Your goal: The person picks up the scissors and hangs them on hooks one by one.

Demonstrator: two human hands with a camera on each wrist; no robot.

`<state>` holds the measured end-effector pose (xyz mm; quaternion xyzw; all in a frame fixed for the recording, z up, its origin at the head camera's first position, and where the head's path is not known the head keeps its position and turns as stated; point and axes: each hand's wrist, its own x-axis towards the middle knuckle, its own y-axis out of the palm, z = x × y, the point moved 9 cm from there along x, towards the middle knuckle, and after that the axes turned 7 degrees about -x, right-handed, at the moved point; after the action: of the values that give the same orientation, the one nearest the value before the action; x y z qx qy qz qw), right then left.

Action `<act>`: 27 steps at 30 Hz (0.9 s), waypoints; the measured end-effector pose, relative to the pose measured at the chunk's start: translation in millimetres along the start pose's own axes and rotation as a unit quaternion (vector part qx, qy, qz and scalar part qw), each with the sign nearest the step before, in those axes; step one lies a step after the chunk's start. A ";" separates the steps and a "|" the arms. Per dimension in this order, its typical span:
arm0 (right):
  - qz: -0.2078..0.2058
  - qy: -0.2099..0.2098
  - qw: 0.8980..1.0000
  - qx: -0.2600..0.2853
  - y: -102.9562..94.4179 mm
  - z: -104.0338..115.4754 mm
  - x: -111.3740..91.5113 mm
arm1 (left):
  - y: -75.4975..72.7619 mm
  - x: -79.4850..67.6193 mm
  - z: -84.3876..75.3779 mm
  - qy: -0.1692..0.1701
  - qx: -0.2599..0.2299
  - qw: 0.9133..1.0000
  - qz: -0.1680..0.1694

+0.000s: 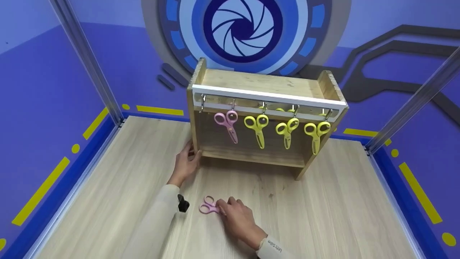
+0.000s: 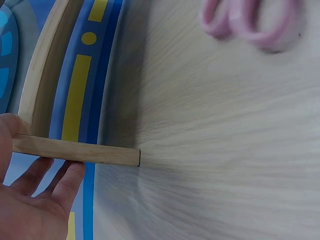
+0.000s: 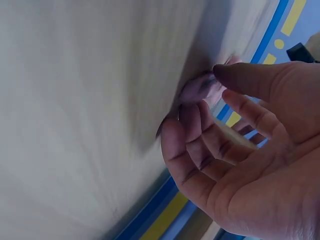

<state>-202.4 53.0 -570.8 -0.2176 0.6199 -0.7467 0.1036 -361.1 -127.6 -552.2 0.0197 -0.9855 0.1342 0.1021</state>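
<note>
On the table lies a pair of pink scissors (image 1: 215, 208), its handle loops toward the left. My right hand (image 1: 238, 218) pinches it by the blade end, thumb on one side and curled fingers on the other; the right wrist view shows part of the scissors (image 3: 197, 89), the rest hidden by the fingers. At the wooden rack (image 1: 258, 82), my left hand (image 1: 185, 163) grips the lower part of the left side panel (image 2: 80, 151), thumb and fingers on opposite faces. Blurred pink loops of the scissors (image 2: 245, 22) appear at the top of the left wrist view.
A white rail (image 1: 267, 98) with several metal hooks crosses the rack's front. Another pink pair of scissors (image 1: 230, 126) hangs there, beside three yellow pairs, one being the yellow scissors (image 1: 259, 130). Blue-purple walls and metal posts (image 1: 90, 64) bound the wooden table (image 1: 341, 208).
</note>
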 end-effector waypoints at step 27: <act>-0.037 0.020 0.999 -0.025 -1.7 -21.2 1.4 | 1.3 -0.2 0.5 -0.008 -0.009 1.000 0.002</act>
<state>-213.1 71.4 -571.8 -0.2279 0.6317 -0.7386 0.0587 -361.1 -126.5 -553.1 0.0177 -0.9874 0.1257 0.0942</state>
